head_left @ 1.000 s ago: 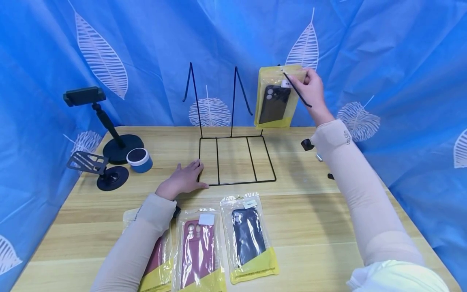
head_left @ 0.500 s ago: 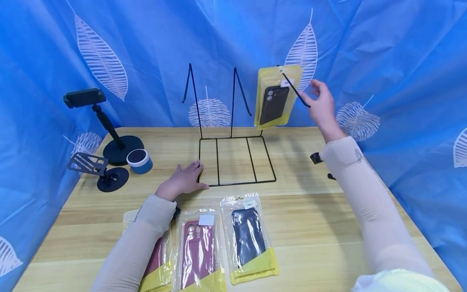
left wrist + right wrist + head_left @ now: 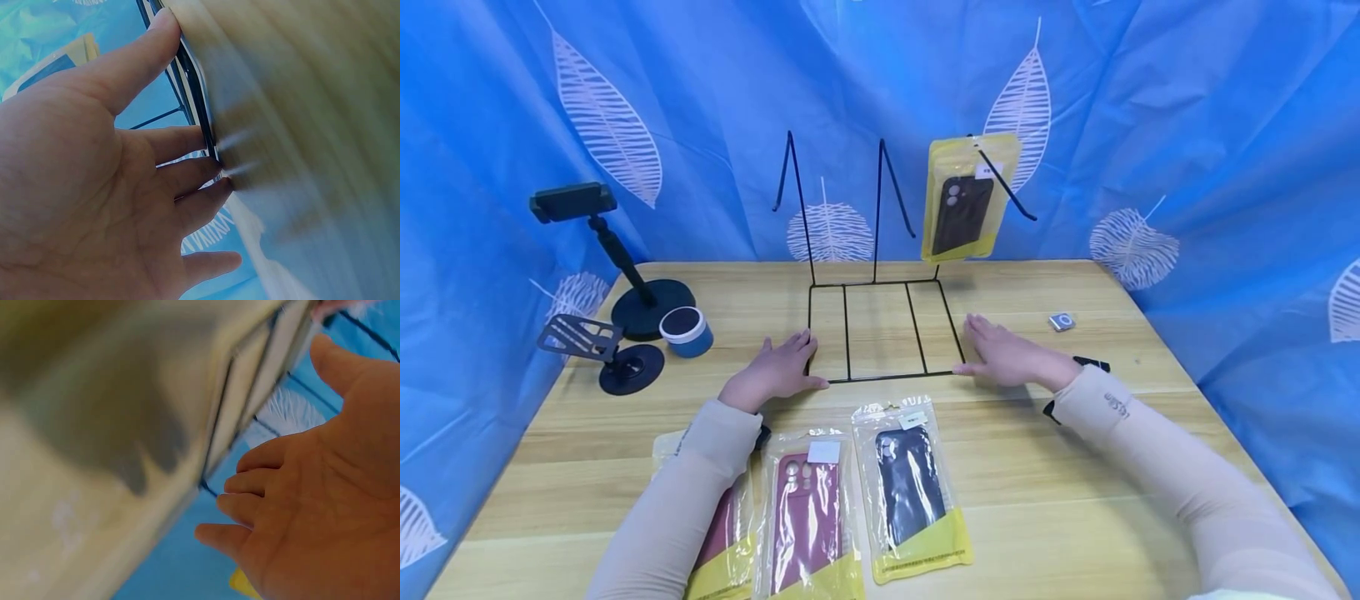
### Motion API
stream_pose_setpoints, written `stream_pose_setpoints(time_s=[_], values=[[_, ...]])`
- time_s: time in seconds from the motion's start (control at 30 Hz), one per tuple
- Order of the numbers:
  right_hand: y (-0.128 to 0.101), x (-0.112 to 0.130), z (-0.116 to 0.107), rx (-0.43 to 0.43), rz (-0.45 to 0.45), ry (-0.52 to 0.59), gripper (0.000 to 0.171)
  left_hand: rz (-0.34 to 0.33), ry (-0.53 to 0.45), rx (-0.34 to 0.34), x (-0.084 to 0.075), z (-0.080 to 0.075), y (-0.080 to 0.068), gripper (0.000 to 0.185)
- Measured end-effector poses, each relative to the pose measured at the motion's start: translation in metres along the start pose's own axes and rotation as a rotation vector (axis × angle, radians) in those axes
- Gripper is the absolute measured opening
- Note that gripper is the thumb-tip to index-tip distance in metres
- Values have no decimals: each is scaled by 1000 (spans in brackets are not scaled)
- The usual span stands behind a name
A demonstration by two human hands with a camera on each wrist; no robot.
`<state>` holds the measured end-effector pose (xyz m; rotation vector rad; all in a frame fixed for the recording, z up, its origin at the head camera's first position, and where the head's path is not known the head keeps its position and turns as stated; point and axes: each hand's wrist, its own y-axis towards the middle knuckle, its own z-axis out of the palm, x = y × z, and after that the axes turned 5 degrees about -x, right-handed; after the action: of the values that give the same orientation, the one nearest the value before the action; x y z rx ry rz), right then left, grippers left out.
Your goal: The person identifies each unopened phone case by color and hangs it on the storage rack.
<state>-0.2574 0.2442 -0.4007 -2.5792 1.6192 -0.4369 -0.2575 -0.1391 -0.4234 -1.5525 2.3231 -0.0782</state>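
A black wire display rack stands at the back of the table, its hooks pointing forward. My left hand rests at the base's front left corner, fingertips touching the wire and fingers fairly straight. At the front right corner, my right hand lies beside the base, its thumb near the wire; contact is hard to tell. Neither hand grips anything. From the right hook hangs a yellow-edged bag with a black phone case. In front lie a bagged dark phone case, a bagged plum one and another partly under the left arm.
On the left are a black phone stand, a folding stand and a blue jar with a dark lid top. Right of the rack lie a small silver square gadget and a black item.
My right hand has let go of the hanging bag, drawn away from the right hook and come down to the base's right side. My left hand has stayed in place.
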Motion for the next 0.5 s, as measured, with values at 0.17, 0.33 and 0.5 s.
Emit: stream_pose_setpoints(time_s=[0.17, 0.33, 0.5], values=[[-1, 7, 21, -24, -44, -19, 94, 1, -9, 3, 0, -1, -1, 89], [2, 7, 32, -29, -73, -7, 92, 6, -7, -8, -1, -1, -1, 88], [3, 7, 36, -36, -82, -11, 88, 3, -6, -6, -1, 0, -1, 88]])
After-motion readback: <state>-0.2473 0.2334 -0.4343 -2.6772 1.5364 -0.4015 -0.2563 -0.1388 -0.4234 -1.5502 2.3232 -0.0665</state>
